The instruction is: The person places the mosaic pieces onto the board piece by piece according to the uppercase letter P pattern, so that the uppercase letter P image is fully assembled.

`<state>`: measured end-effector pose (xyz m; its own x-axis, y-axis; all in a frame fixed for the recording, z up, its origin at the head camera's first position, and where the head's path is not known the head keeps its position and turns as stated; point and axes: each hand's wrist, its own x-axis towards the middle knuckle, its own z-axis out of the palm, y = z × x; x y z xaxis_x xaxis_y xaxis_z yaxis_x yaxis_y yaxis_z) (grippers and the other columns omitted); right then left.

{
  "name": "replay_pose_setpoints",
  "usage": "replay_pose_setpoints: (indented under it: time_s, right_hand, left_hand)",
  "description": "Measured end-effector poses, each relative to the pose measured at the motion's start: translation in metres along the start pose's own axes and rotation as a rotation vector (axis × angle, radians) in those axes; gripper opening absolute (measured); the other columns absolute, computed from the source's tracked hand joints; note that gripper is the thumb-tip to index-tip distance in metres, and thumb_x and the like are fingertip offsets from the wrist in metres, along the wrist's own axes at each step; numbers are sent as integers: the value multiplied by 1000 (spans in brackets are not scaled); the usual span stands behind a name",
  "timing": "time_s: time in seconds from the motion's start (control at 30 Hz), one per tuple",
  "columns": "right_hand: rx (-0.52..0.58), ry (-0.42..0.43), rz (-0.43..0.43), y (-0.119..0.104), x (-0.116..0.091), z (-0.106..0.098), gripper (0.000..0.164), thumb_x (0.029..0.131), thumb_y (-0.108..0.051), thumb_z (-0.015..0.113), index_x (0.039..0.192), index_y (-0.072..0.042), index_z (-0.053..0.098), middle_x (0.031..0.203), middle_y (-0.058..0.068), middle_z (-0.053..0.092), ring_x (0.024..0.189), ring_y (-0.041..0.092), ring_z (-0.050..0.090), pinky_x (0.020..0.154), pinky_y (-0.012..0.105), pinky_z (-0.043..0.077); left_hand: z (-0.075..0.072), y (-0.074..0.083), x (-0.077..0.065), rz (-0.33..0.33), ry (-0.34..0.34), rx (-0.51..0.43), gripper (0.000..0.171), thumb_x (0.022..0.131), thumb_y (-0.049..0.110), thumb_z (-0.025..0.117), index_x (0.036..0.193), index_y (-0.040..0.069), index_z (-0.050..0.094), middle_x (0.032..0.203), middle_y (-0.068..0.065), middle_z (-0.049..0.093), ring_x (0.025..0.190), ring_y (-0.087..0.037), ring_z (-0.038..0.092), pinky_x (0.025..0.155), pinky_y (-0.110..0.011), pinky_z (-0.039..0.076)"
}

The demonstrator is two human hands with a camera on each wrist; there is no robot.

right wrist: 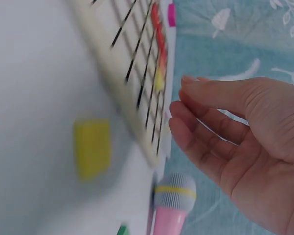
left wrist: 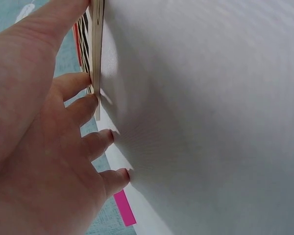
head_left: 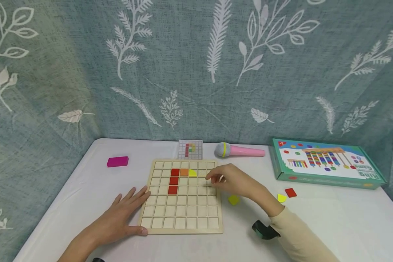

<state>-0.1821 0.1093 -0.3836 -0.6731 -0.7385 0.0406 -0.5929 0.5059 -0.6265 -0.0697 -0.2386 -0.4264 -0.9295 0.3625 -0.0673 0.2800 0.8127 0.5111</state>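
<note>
Filling the board (head_left: 183, 230) seems the step: left hand (head_left: 119, 218) spread, right hand (head_left: 232, 179) narrow, seemingly empty, probably needing a yellow tile (head_left: 234, 200).

A hand could slip between the pink block (head_left: 118, 162) and the back part of the wooden grid board (head_left: 183, 231). Further forward, the left hand (head_left: 122, 214) blocks the board's left edge. The right hand (head_left: 230, 180) is in the way over the right edge. Behind the board sit the pattern card (head_left: 181, 153) and toy microphone (head_left: 245, 151). There's room in front, between both arms.
</note>
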Motion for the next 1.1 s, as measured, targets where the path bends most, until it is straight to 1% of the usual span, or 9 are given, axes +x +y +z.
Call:
replay_pose_setpoints:
  time_s: [0.07, 0.2, 0.4, 0.57, 0.7, 0.77, 0.87, 0.97, 1.1]
  right_hand:
    - [-4, -3, 21, 6, -9, -4, 21, 88, -1, 70, 109, -2, 70, 89, -1, 67, 82, 7, 61, 76, 21, 54]
    - [-30, -7, 45, 16, -26, -11, 21, 87, -1, 71, 109, -1, 70, 93, 2, 69, 83, 8, 62, 75, 22, 55]
    - [-53, 10, 55, 30, -53, -23, 23, 86, 2, 71, 109, 0, 70, 96, 3, 70, 86, 12, 64, 75, 24, 56]
    - [-77, 19, 70, 36, -72, -30, 24, 85, 3, 70, 109, 1, 69, 96, 3, 70, 87, 13, 63, 75, 27, 56]
    - [-84, 11, 117, 40, -86, -35, 25, 85, 4, 70, 110, 1, 69, 99, 3, 70, 88, 14, 63, 77, 29, 56]
    - [-72, 0, 164, 42, -93, -37, 27, 85, 1, 71, 112, 0, 69, 102, 3, 70, 90, 15, 63, 78, 30, 56]
    - [-55, -12, 234, 45, -103, -39, 32, 83, -10, 78, 113, -4, 70, 106, 2, 69, 93, 16, 62, 78, 29, 55]
    - [-24, -19, 292, 47, -113, -39, 41, 78, -19, 83, 114, -6, 70, 103, -2, 68, 88, 13, 61, 73, 26, 54]
    - [-5, -4, 283, 51, -123, -37, 42, 76, -19, 84, 113, -6, 70, 95, -6, 66, 82, 9, 59, 68, 24, 53]
  left_hand:
    - [0, 0, 0, -1, -1, 2, 107, 66, 62, 77, 150, 8, 40, 158, -13, 31, 144, -48, 18, 109, -71, 9]
    - [1, -1, -1, 12, 10, 3, 106, 66, 63, 76, 149, 8, 41, 158, -13, 31, 143, -48, 19, 109, -71, 10]
    - [0, -1, 1, 15, 0, 2, 106, 67, 64, 75, 150, 8, 40, 158, -13, 31, 144, -49, 18, 108, -72, 10]
    - [-1, -1, 1, 11, -6, -2, 107, 66, 63, 75, 149, 7, 40, 158, -14, 31, 143, -49, 18, 108, -73, 10]
    - [-1, -1, 1, 13, -8, -7, 107, 67, 63, 75, 150, 7, 39, 158, -14, 31, 143, -50, 18, 108, -73, 10]
    - [-2, -1, 0, 10, -10, -7, 107, 67, 63, 75, 150, 7, 39, 158, -14, 31, 143, -49, 18, 108, -73, 10]
    - [-3, -1, 1, 4, -14, -7, 107, 66, 63, 76, 150, 8, 39, 158, -14, 31, 143, -49, 18, 108, -73, 10]
    - [-3, -1, 1, 7, -14, -8, 107, 66, 63, 76, 150, 8, 39, 158, -14, 31, 143, -49, 18, 108, -73, 10]
    - [-3, 0, 1, 4, -11, -6, 107, 66, 63, 76, 150, 8, 40, 158, -13, 31, 143, -49, 18, 108, -73, 10]
